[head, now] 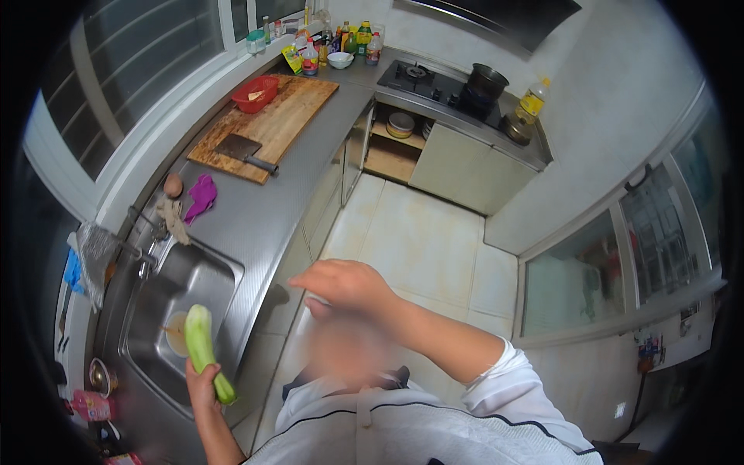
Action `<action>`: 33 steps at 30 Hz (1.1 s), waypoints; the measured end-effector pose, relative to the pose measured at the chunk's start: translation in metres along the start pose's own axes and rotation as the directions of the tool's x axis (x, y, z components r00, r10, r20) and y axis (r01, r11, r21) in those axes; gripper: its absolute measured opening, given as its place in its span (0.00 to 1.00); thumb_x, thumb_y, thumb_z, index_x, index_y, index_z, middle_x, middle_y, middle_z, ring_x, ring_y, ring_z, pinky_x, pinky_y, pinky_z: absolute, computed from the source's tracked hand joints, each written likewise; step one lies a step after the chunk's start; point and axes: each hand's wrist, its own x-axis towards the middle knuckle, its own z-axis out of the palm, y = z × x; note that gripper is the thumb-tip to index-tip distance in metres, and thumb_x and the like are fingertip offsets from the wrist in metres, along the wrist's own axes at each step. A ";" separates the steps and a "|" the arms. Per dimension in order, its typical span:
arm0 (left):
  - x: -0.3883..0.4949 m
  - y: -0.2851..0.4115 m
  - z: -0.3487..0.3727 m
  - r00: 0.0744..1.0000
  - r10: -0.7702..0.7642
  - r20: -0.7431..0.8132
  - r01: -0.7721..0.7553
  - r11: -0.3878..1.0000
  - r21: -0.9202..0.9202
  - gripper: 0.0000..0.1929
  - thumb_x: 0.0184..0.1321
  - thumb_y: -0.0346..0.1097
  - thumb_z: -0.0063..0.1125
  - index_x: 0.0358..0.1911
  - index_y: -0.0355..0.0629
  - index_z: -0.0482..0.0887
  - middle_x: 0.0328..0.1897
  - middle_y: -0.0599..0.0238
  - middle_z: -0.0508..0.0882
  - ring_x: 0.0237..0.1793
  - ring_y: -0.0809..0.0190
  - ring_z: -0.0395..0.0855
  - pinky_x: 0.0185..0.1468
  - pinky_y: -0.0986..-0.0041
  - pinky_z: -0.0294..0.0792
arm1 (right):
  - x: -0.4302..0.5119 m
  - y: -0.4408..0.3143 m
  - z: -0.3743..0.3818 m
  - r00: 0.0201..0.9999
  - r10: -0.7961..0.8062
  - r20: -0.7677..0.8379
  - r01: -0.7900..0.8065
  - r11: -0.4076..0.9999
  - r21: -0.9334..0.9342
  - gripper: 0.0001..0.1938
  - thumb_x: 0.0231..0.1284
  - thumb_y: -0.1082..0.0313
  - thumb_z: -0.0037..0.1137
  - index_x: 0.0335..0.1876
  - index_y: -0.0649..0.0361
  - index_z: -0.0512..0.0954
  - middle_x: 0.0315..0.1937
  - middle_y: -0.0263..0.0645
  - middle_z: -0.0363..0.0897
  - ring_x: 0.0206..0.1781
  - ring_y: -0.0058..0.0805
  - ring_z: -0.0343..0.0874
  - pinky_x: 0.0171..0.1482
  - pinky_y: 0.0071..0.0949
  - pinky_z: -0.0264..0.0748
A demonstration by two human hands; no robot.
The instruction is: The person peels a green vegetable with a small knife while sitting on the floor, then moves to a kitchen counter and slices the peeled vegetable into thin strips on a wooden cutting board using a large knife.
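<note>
My left hand (203,386) grips a long pale-green gourd (200,343), partly peeled, by its lower end. The gourd is held over the near edge of the stainless steel sink (226,279). Behind it in the sink lies a round white bowl (176,334), partly hidden by the gourd. My right hand (346,285) is raised in front of my body over the floor, its fingers bent. A small pale edge shows beneath its fingers, but what it belongs to cannot be told. A blurred patch covers the area just below that hand.
A cleaver (241,152) and a red plastic basket (256,96) rest on a wooden cutting board (296,110). A purple cloth (201,197) lies beside the faucet (139,253). A dark pot (487,82) stands on the gas stove (424,78). One cabinet section below stands open.
</note>
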 end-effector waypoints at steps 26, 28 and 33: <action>0.193 0.096 0.391 0.712 -0.210 -0.670 0.114 0.976 -0.185 0.28 0.43 0.25 0.67 0.53 0.37 0.74 0.41 0.65 0.81 0.41 0.65 0.80 0.48 0.71 0.74 | 0.347 0.449 0.185 0.651 0.025 0.759 -0.054 0.998 0.014 0.43 0.51 0.63 0.71 0.74 0.62 0.62 0.63 0.55 0.69 0.64 0.54 0.73 0.63 0.44 0.74; 0.189 0.102 0.415 0.656 -0.182 -0.733 0.173 0.981 -0.089 0.28 0.42 0.26 0.68 0.52 0.38 0.76 0.41 0.64 0.82 0.41 0.63 0.80 0.48 0.70 0.74 | 0.363 0.451 0.191 0.529 0.095 0.843 -0.079 0.995 -0.063 0.47 0.52 0.62 0.71 0.78 0.59 0.55 0.64 0.52 0.69 0.65 0.51 0.74 0.65 0.42 0.74; 0.195 0.126 0.437 0.679 0.012 -0.734 0.446 0.787 0.426 0.30 0.37 0.29 0.70 0.52 0.42 0.81 0.43 0.57 0.86 0.50 0.50 0.81 0.63 0.56 0.68 | 0.377 0.481 0.196 0.611 0.115 0.783 -0.154 0.988 -0.025 0.48 0.52 0.67 0.70 0.80 0.58 0.53 0.61 0.53 0.72 0.61 0.45 0.78 0.62 0.39 0.77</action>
